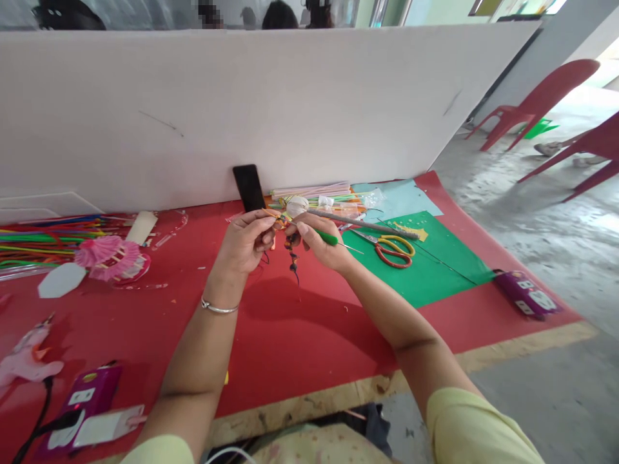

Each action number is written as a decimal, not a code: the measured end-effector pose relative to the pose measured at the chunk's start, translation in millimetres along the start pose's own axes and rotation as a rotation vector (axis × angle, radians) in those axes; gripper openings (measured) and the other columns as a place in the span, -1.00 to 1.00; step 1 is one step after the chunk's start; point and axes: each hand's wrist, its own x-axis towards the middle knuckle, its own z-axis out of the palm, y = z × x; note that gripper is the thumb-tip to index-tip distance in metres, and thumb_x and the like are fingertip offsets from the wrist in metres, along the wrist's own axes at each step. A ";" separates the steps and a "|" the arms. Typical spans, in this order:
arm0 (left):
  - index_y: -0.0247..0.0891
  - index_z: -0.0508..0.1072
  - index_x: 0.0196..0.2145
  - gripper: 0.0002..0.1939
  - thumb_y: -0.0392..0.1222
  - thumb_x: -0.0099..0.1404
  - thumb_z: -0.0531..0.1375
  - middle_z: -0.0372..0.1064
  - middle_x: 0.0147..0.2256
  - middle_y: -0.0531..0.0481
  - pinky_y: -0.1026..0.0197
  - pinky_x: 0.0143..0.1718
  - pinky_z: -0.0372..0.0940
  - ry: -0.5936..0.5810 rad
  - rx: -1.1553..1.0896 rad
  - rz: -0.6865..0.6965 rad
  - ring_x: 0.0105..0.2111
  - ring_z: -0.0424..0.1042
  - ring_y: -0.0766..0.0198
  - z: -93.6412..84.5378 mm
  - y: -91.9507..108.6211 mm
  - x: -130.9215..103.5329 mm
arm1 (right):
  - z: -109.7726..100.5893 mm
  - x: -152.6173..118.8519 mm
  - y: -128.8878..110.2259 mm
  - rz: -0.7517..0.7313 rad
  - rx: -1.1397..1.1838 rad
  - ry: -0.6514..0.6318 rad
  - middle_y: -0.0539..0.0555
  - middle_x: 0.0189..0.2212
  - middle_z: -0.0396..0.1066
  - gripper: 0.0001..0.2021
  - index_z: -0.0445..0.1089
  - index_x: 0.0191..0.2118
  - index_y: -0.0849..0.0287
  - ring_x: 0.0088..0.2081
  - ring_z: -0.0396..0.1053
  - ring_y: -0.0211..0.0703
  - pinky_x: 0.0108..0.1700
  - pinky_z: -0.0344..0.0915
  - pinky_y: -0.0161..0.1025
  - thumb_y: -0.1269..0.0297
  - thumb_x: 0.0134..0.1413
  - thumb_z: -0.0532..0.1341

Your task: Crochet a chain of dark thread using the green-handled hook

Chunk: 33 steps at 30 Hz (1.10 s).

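Note:
My left hand (249,240) is closed, thumb and fingertips pinching a small orange and yellow piece (281,222) of what looks like knotted cord or yarn. My right hand (322,240) meets it from the right, fingers curled around a tool with a green handle (327,237). A thin metal shaft points from that handle back towards my right wrist; its other end is hidden. From between the hands hangs a dark, knobbly strand (293,259) with orange bits, ending in a thin tail above the red tabletop (290,335). Behind the fingers sits a white round bundle (296,206).
A black phone (249,187) leans on the white board (290,109). Scissors (389,250) lie on green sheeting (435,277), near a long grey rod (367,224). At left are colourful pipe cleaners (43,241), a pink pleated ornament (109,258) and a pink glue gun (29,357).

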 end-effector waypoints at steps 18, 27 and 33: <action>-0.24 0.71 -0.34 -0.84 -0.20 0.07 0.48 0.30 -0.62 0.12 0.39 -0.66 -0.06 -0.005 0.020 0.029 -0.65 0.15 0.46 -3.5 -5.8 2.2 | 0.4 -1.0 -0.5 0.013 -0.070 0.008 0.14 -0.22 0.60 -0.48 0.63 -0.15 0.16 -0.35 0.50 -0.23 -0.26 0.56 -0.24 -0.14 0.61 0.11; -0.26 0.71 -0.32 -0.80 -0.21 0.05 0.50 0.49 -0.50 0.04 0.41 -0.67 -0.04 -0.016 -0.019 0.030 -0.65 0.15 0.50 -2.9 -8.2 3.2 | 4.0 -3.2 7.1 -0.153 -0.208 0.043 0.16 -0.18 0.58 -0.61 0.59 -0.11 0.13 -0.15 0.57 -0.10 -0.01 0.54 -0.11 0.05 0.66 0.10; -0.26 0.72 -0.33 -0.81 -0.22 0.03 0.50 0.46 -0.54 0.05 0.43 -0.67 -0.05 -0.001 -0.031 0.036 -0.65 0.14 0.50 0.0 -8.1 2.2 | 5.7 -3.1 9.1 -0.169 -0.281 0.057 0.15 -0.20 0.58 -0.62 0.57 -0.09 0.09 -0.12 0.57 -0.06 -0.01 0.53 -0.09 0.02 0.66 0.09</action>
